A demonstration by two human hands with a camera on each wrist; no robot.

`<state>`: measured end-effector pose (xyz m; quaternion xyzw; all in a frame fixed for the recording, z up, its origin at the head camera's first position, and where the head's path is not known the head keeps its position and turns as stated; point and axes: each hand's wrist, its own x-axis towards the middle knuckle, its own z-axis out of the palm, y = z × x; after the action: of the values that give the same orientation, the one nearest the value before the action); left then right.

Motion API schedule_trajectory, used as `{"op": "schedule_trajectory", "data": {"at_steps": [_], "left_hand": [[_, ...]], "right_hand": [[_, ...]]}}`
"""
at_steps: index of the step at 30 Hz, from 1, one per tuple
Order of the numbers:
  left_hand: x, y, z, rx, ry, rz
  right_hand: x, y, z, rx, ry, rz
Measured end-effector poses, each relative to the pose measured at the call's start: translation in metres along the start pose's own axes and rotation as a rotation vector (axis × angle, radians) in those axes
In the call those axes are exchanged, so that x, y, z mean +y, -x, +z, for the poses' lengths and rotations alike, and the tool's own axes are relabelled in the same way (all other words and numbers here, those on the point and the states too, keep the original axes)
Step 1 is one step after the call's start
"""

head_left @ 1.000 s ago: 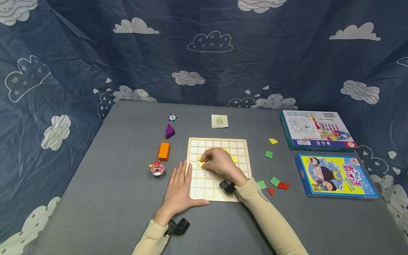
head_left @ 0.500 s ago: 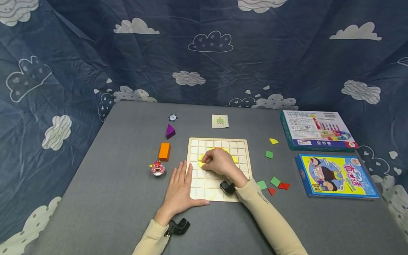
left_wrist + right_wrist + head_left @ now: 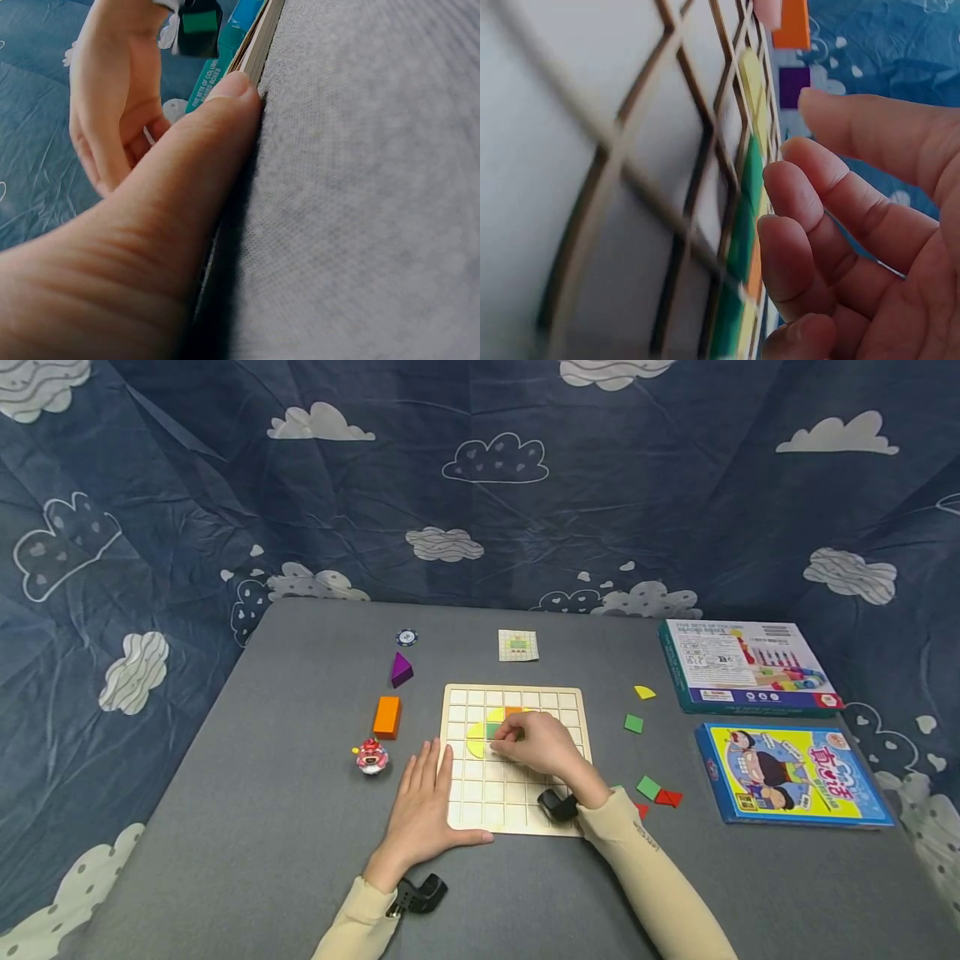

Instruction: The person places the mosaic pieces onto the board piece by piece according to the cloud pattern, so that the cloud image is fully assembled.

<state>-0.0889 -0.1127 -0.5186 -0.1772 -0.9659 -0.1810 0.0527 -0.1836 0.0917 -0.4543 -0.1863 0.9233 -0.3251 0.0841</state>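
A wooden grid board (image 3: 471,793) lies on the grey table. On its cells are yellow quarter-round pieces (image 3: 475,742), a green square (image 3: 492,732) and an orange piece (image 3: 513,711), partly covered by my right hand (image 3: 546,747). That hand hovers low over the board's middle, its fingers loosely bent. In the right wrist view, thumb (image 3: 840,120) and forefinger are apart with nothing between them. My left hand (image 3: 420,806) lies flat along the board's left side, fingers straight, and its thumb (image 3: 191,161) rests at the near edge.
Left of the board stand an orange block (image 3: 387,717), a purple prism (image 3: 401,670), a toy figure (image 3: 371,757) and a chip (image 3: 407,637). A pattern card (image 3: 517,645) lies behind. Rightward are green tiles (image 3: 648,788), red triangles (image 3: 667,798), a yellow piece (image 3: 644,692) and two boxes (image 3: 795,777).
My right hand has let go of the left yellow piece and moved a little right, uncovering the yellow and green pieces. The left hand has stayed in place.
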Motion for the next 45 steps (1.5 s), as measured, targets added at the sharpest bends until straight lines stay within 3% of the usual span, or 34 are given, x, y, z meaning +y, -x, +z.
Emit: {"op": "schedule_trajectory", "data": {"at_steps": [9,17,25,29,38,45], "left_hand": [[0.0,0.0,-0.001,-0.009,0.013,-0.015],[0.001,0.0,0.001,0.003,0.028,-0.006],[0.001,0.0,0.0,-0.021,0.034,-0.02],[0.001,0.0,0.0,-0.018,0.035,-0.017],[0.0,0.0,0.001,0.008,0.04,-0.001],[0.001,0.0,0.001,-0.021,0.037,-0.018]], "right_hand": [[0.035,0.022,-0.034,0.115,-0.074,0.045],[0.067,0.036,-0.06,0.262,-0.015,0.188],[0.1,0.046,-0.076,0.361,0.002,0.199],[0.111,0.049,-0.084,0.342,-0.007,0.239],[0.121,0.053,-0.092,0.177,-0.012,0.33],[0.128,0.054,-0.088,0.192,0.03,0.332]]}}
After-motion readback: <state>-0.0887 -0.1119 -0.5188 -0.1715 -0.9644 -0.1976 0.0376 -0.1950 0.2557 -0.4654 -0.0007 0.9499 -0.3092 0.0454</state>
